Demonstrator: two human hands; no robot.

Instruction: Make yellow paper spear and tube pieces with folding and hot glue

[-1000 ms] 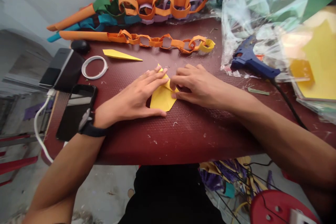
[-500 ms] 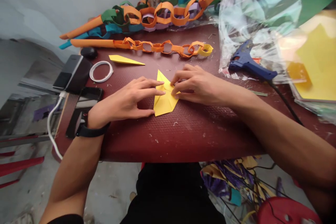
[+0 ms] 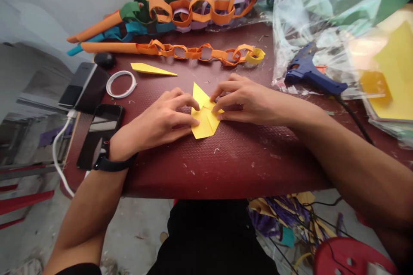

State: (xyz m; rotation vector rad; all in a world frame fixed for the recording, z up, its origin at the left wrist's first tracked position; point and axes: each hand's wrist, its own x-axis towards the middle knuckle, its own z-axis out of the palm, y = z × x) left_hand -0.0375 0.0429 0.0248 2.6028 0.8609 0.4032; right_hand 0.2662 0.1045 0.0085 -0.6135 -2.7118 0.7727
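Observation:
A sheet of folded yellow paper (image 3: 204, 124) lies on the dark red table, its pointed end facing away from me and crease lines across its middle. My left hand (image 3: 161, 116) grips the paper's left edge with bent fingers and thumb. On the opposite edge, my right hand (image 3: 241, 99) has its curled fingertips and thumb on the paper, closed on it. Fingers partly cover both side edges. Beyond the left hand lies a narrow folded yellow paper piece (image 3: 153, 69).
An orange paper chain (image 3: 174, 50) stretches behind the hands, with larger coloured chains (image 3: 201, 10) beyond. At right are a blue glue gun (image 3: 314, 73), a plastic bag (image 3: 303, 13) and yellow sheets (image 3: 396, 77). A tape roll (image 3: 121, 84) and phone (image 3: 100, 133) lie left.
My left fingers have curled from stretched out to bent against the paper's left edge, and the left side flap has shifted. The right hand stays at the right edge. The view has shifted slightly.

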